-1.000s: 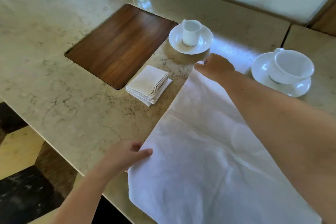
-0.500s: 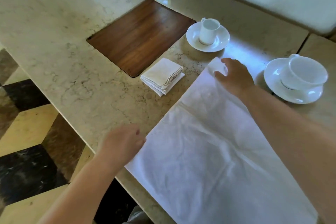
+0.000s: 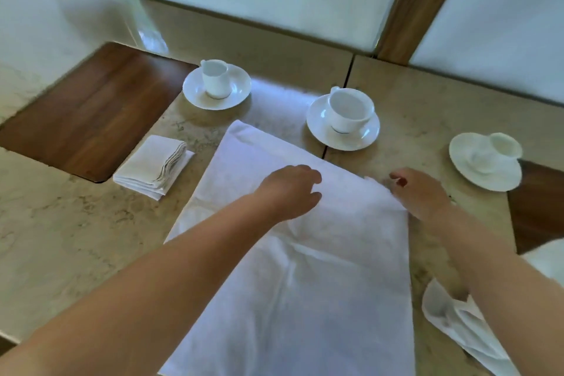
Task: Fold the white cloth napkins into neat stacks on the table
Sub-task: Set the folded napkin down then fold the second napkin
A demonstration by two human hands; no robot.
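Napkin (image 3: 305, 278) lies spread flat across the middle of the marble surface (image 3: 61, 238), running from the near edge up toward 12 o'clock. Left hand (image 3: 290, 192) rests on its upper part, palm down, fingers (image 3: 308, 175) loosely curved and slightly apart on the cloth, not gripping it. Right hand (image 3: 422, 195) sits at the napkin's far right corner, at about 2 o'clock from the cloth's centre; its fingers (image 3: 396, 181) touch the raised corner, but whether they pinch it I cannot tell. A stack of folded napkins (image 3: 152, 166) lies at 9 o'clock, just beside a wooden inlay (image 3: 88, 113). Three cups on saucers stand beyond: one (image 3: 216, 82) at 11 o'clock, one (image 3: 346, 113) at 1 o'clock, one (image 3: 488, 159) at 3 o'clock. A crumpled napkin (image 3: 457, 330) lies at 4 o'clock under the right forearm.
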